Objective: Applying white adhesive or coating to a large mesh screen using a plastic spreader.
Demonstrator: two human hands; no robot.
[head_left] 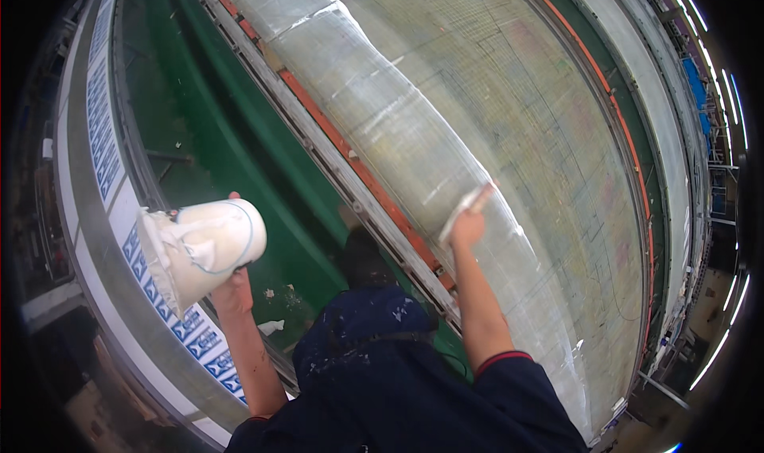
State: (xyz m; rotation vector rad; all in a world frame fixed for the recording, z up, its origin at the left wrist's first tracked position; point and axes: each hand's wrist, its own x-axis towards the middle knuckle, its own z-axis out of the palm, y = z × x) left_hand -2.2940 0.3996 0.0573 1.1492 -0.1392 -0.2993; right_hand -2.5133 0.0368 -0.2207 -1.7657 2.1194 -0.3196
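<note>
Gripping a scraper (464, 208), right hand (468, 227) fingers hidden, left hand (232, 292) under bucket (203, 250)

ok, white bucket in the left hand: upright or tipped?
Tipped. The white bucket lies nearly on its side in the left hand, its paste-smeared mouth facing lower left. How full it is cannot be told.

left hand (232, 292): raised, grip closed | right hand (468, 227): arm extended forward, grip closed

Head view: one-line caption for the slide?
Left hand holds a white paste-smeared bucket while right hand presses a flat scraper onto a long framed screen.
</note>
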